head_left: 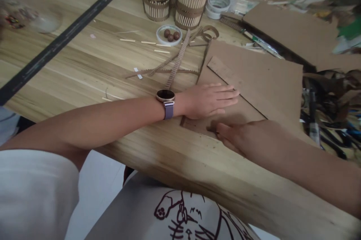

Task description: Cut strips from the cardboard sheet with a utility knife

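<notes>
My left hand (211, 100), a watch on its wrist, lies flat with fingers spread on a brown cardboard sheet (279, 85). Its fingertips reach the edge of a narrow cardboard strip (222, 70) that lies slantwise on the sheet. My right hand (239, 136) rests at the sheet's near edge, its fingers bent together and pointing left; what they hold, if anything, is hidden. Corrugated paper strips (177, 65) lie crossed on the table just left of the sheet.
Behind stand two stick-covered cylinders (190, 1), a lid with brown balls (171, 36) and tape rolls (218, 3). More cardboard (293, 29) lies at the back right. Scissors and pens (313, 119) clutter the right. A dark bar (67, 33) crosses the table's left.
</notes>
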Demonstrator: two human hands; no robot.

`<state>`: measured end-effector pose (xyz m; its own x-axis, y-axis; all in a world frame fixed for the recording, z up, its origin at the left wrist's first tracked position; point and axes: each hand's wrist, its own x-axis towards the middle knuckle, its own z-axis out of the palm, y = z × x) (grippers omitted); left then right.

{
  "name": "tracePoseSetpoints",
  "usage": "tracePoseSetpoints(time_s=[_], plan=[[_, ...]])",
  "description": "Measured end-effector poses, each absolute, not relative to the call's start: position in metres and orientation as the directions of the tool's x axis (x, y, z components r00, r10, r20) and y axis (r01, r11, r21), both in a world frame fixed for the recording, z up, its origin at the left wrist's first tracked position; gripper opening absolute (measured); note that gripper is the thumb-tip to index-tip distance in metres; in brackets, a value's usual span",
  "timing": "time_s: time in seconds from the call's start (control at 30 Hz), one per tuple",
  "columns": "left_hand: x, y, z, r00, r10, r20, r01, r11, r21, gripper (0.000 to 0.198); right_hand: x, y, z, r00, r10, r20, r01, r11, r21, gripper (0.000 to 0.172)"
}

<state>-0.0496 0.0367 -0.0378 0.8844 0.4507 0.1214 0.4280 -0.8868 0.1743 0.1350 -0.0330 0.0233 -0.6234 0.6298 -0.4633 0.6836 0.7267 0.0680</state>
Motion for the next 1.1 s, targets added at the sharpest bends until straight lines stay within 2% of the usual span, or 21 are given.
tracePoseSetpoints(time_s=[0.07,0.13,0.37,0.5,0.63,0.83,0.97,1.1], plan=[[-0.050,0.037,-0.039,0.884,0.450,0.127,0.428,-0.888,0.168,0.050,0.136,-0.028,0.027,-0.609,0.622,-0.491,0.705,0.709,0.023,0.017],[-0.049,0.037,-0.040,0.883,0.449,0.137,0.427,-0.890,0.160,0.050,0.126,-0.028,0.029,-0.617,0.635,-0.465,0.706,0.708,0.030,0.021],[-0.047,0.040,-0.041,0.881,0.452,0.141,0.431,-0.889,0.157,0.048,0.071,-0.037,0.014,-0.655,0.631,-0.416,0.601,0.768,0.220,0.023],[-0.047,0.040,-0.040,0.884,0.447,0.136,0.432,-0.893,0.130,0.049,0.068,-0.038,0.010,-0.658,0.636,-0.403,0.578,0.770,0.272,0.025],[-0.047,0.040,-0.042,0.874,0.448,0.187,0.419,-0.891,0.173,0.048,0.068,-0.038,0.018,-0.623,0.621,-0.476,0.550,0.780,0.297,0.032],[-0.047,0.041,-0.043,0.868,0.456,0.199,0.422,-0.887,0.190,0.047,0.066,-0.039,0.019,-0.590,0.629,-0.506,0.543,0.773,0.327,0.031],[-0.048,0.040,-0.043,0.865,0.456,0.210,0.420,-0.887,0.192,0.046,0.069,-0.040,0.011,-0.659,0.621,-0.423,0.493,0.782,0.381,0.028],[-0.047,0.040,-0.042,0.874,0.450,0.186,0.426,-0.891,0.157,0.047,0.072,-0.039,0.006,-0.715,0.588,-0.378,0.474,0.805,0.356,0.029]])
